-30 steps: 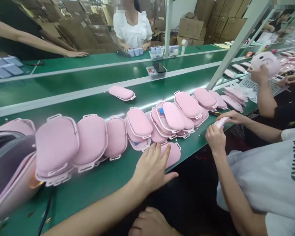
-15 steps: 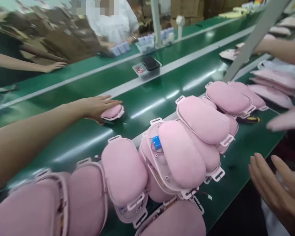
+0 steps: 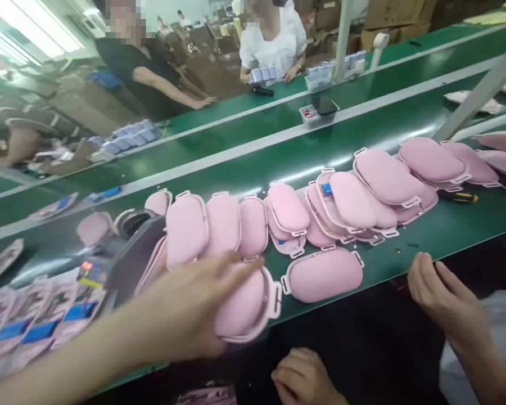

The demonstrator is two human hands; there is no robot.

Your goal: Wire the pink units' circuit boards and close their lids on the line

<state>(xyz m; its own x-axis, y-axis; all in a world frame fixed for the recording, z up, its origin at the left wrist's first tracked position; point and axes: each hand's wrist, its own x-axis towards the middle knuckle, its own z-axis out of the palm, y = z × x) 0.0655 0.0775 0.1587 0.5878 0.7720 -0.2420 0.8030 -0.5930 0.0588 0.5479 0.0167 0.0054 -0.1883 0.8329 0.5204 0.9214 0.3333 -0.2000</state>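
Observation:
My left hand [image 3: 194,306] reaches in from the lower left, its fingers over a pink padded case [image 3: 242,306] with a pale rim and slotted end tabs. The case is at the bench's near edge, and my palm hides part of it. My right hand [image 3: 306,374] is low in the middle with its fingers curled in; nothing shows in it. Above it, one pink case [image 3: 324,275] lies flat on the green bench [image 3: 442,236]. A row of overlapping pink cases [image 3: 223,219] runs behind, one showing a blue part [image 3: 328,189].
A neighbour's hand [image 3: 442,292] is at the right edge of the bench. Open cases with blue parts [image 3: 40,332] stand at lower left beside a dark grey object [image 3: 135,259]. A yellow-black tool [image 3: 459,196] lies at right. Two people stand across the bench.
The view has swung left. My left hand has come from a small pink piece on the far belt to a pink case at the near edge. My right hand has come into view.

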